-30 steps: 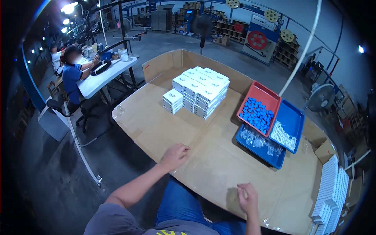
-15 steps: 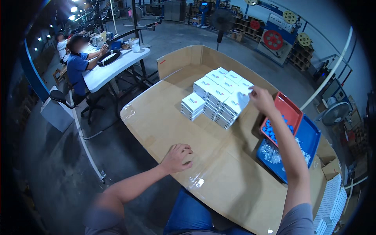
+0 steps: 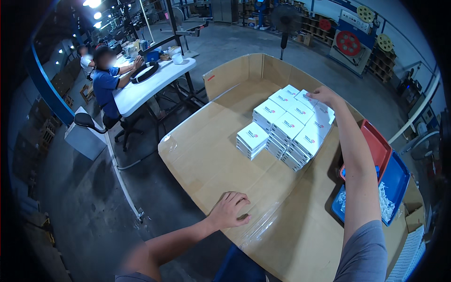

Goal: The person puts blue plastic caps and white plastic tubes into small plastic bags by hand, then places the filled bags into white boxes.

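White flat boxes with a small printed mark stand in a tight block of stacks (image 3: 287,123) on the cardboard-covered table (image 3: 206,174). A lower stack of the same boxes (image 3: 252,136) sits at its near left corner. My right hand (image 3: 325,95) reaches over the block's far right part, its fingertips on a back box top; the fingers are bent and partly hidden, with nothing visible held. Close to the table's near edge, my left hand (image 3: 229,210) rests on the cardboard, its fingers loosely curved and apart, holding nothing.
Right of the stacks, a red tray (image 3: 376,141) overlaps a blue tray (image 3: 398,176) holding small white pieces (image 3: 386,203). Cardboard walls (image 3: 235,75) rise along the far edge. White stacked pieces (image 3: 408,258) lie at lower right. A co-worker (image 3: 107,89) sits at a white table (image 3: 157,87).
My right hand has moved from the block's right edge to a box top at the back. My left hand stays near the table edge. The whole view has shifted, so the table appears farther right.
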Tool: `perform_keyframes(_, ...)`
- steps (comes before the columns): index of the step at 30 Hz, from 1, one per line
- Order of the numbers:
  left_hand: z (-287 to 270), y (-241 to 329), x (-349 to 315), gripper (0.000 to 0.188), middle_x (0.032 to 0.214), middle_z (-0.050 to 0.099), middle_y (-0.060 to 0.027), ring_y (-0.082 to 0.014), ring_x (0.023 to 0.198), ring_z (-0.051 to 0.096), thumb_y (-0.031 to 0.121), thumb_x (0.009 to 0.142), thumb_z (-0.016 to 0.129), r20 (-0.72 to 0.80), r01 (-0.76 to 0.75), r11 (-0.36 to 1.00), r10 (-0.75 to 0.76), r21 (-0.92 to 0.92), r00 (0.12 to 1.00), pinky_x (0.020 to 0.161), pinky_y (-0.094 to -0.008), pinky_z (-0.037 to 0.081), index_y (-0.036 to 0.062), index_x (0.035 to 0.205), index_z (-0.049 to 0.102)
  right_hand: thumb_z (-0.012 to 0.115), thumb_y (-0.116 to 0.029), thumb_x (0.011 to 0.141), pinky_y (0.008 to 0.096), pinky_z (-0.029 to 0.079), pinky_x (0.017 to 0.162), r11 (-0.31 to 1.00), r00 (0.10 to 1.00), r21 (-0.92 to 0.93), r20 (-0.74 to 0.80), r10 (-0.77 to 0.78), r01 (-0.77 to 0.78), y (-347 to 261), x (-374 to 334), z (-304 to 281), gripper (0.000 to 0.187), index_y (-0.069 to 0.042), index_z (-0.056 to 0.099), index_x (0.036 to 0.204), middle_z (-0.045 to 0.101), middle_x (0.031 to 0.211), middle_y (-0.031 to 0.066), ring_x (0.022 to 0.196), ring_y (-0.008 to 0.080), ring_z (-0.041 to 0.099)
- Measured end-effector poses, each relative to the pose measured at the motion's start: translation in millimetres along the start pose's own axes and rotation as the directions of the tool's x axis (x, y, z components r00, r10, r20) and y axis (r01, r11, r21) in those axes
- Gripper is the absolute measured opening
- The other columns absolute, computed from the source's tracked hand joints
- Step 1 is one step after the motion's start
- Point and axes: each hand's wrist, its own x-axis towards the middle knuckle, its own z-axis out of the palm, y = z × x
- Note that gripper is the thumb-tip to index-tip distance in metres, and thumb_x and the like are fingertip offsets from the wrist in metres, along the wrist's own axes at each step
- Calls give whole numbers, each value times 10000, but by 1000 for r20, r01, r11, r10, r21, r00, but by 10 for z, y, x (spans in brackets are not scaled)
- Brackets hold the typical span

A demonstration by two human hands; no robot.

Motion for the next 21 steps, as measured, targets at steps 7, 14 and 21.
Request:
perform_keyframes(7,8,-12,54,433,1200,601,-90,-297,1162,574,322,811,808,-7,-5,1000,5,13,1000,1024,-447,442,89,1136,642,823,-451,880,414,528,980,995,994,88,105,29,-38,216,160,33,635,35,729,1277,750,1214,186,1105,314,710)
perform_keyframes(14,1,23,29,415,1200,600,-87,-288,1175,571,323,817,800,-17,0,999,1,38,1000,1031,-443,441,88,1122,645,891,-311,829,364,520,889,912,986,395,-160,-56,116,174,75,62,419,-19,746,1093,736,1038,110,960,211,678)
perform_keyframes(21,58,23,-24,389,1186,598,-94,-289,1179,572,306,801,805,-48,-35,998,37,53,998,1021,-448,443,91,1080,641,852,-39,840,250,500,786,465,783,669,-615,-92,580,-353,-784,-53,305,-62,696,1101,712,993,16,912,100,645)
